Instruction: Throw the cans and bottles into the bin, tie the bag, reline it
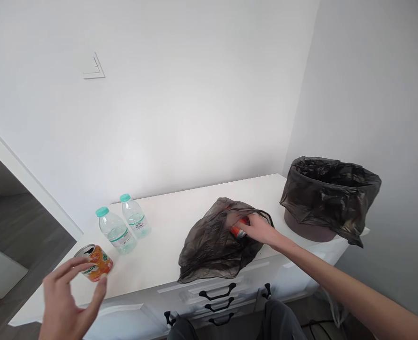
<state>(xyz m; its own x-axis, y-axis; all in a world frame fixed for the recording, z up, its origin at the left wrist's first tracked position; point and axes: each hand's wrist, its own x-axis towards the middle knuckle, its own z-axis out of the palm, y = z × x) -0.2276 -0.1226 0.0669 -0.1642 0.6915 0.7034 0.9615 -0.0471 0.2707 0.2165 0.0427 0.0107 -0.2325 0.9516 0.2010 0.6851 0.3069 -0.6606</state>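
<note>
My right hand (254,228) reaches into the mouth of a dark, see-through plastic bag (209,245) lying on the white cabinet top. Its fingers are closed round a red can (237,231), partly hidden by the bag film. At the lower left, my left hand (70,297) is raised with thumb and fingers apart, nothing between them. Just beyond it stands an orange soda can (97,262) with its top opened; the fingertips overlap it in view, and I cannot tell if they touch. Two clear plastic bottles (116,233) (136,219) with mint-green caps stand upright behind that can.
A round bin (306,229) lined with a black bag (329,203) stands at the cabinet's right end. White walls rise behind and to the right. Dark handles (217,293) mark the drawers along the front of the cabinet (166,264). My knees are below.
</note>
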